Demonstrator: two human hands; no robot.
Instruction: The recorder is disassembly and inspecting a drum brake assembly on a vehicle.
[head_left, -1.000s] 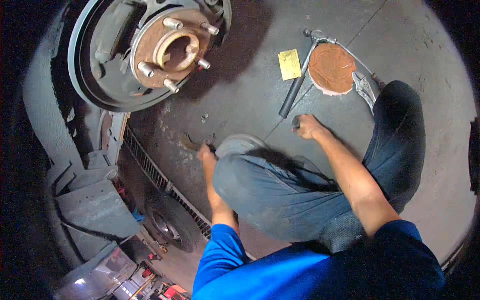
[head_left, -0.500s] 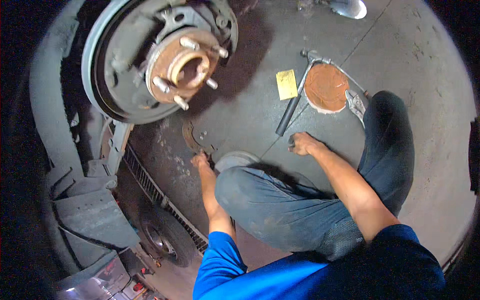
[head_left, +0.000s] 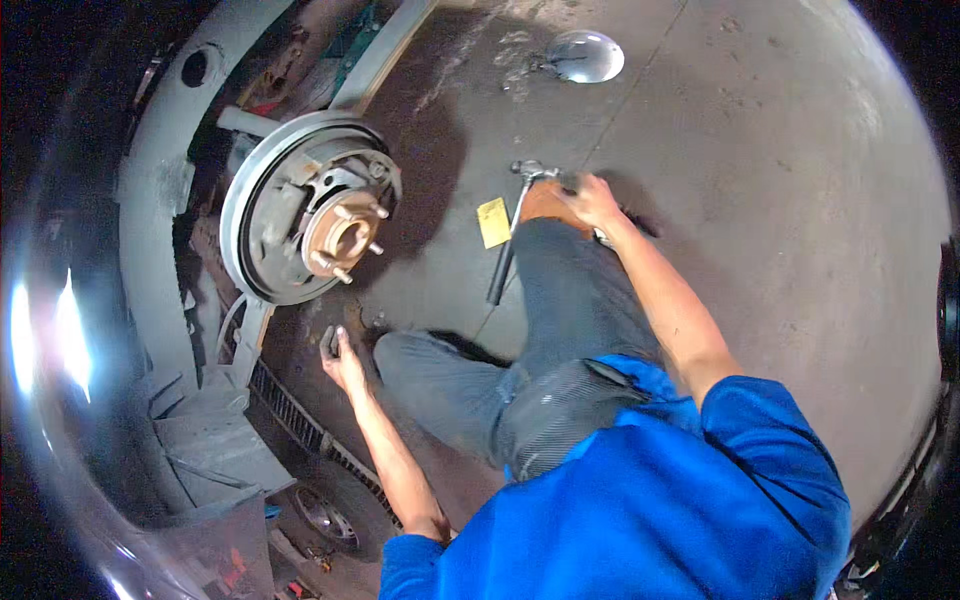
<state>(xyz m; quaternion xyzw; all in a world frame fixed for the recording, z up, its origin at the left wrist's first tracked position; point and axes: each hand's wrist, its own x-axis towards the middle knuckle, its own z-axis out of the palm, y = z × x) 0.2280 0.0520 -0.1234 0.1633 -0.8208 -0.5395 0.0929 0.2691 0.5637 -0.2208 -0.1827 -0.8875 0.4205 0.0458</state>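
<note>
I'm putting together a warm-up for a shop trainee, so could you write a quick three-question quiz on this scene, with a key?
1. How many studs stick out of the rusty hub?
2. True or false: the right hand is touching that hub.
3. What lies just left of the black-handled tool, as the picture shows it?
A) a blue rag
B) a yellow paper
C) a red cup

Key:
1. Five.
2. False; it is away from the hub, at the round orange-brown piece.
3. B.
</note>
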